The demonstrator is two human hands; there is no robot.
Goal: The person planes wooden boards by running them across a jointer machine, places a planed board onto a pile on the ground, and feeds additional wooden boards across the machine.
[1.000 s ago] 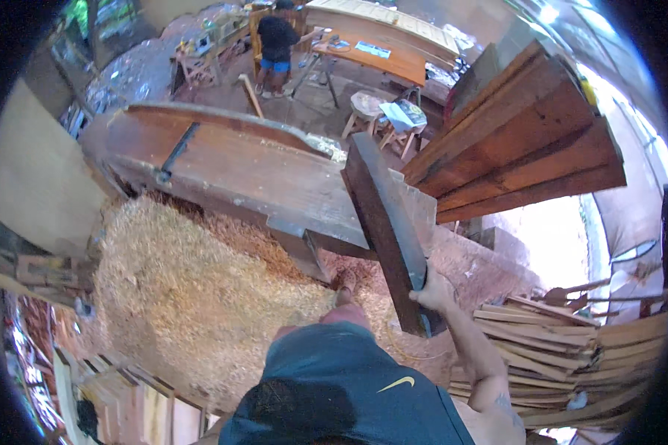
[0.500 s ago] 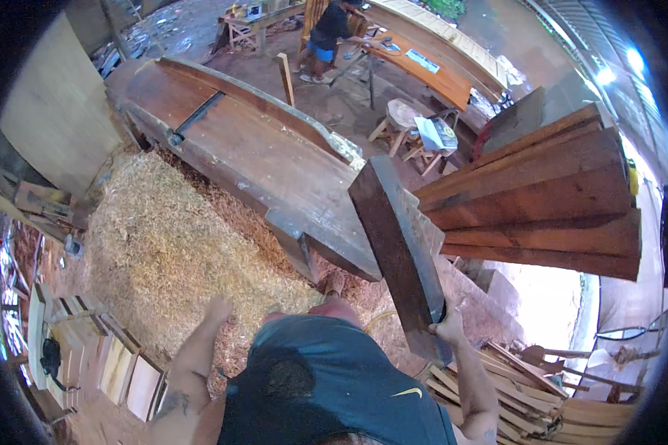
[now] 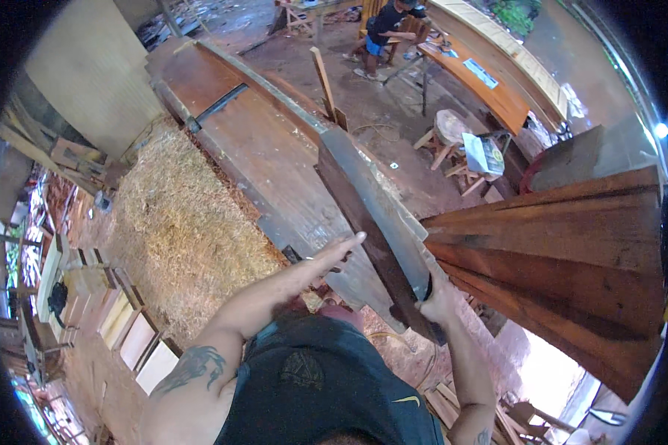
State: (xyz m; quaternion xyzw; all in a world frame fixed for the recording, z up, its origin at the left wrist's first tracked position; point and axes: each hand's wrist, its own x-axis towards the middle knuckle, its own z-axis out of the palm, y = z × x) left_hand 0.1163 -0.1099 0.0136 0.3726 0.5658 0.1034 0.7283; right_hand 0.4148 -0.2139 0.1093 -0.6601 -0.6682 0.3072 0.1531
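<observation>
While gripped, rough long plank (image 3: 375,222)

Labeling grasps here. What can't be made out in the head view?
- Right hand: fingers wrap behind the plank, so the grip is hidden.
- Plank's lower end: covered by that hand and the forearm.
- Left hand: contact with the plank unclear.
- Stacked boards: cut off at the rim.

Two hands up: left hand (image 3: 340,249) stretched flat, right hand (image 3: 432,297) clamped under one plank (image 3: 375,222). One long machine bed (image 3: 267,159), one sawdust heap (image 3: 178,222), one stack of at least four boards (image 3: 571,256), two stools (image 3: 464,148), one bench (image 3: 490,93), one other person (image 3: 386,26) sitting
</observation>
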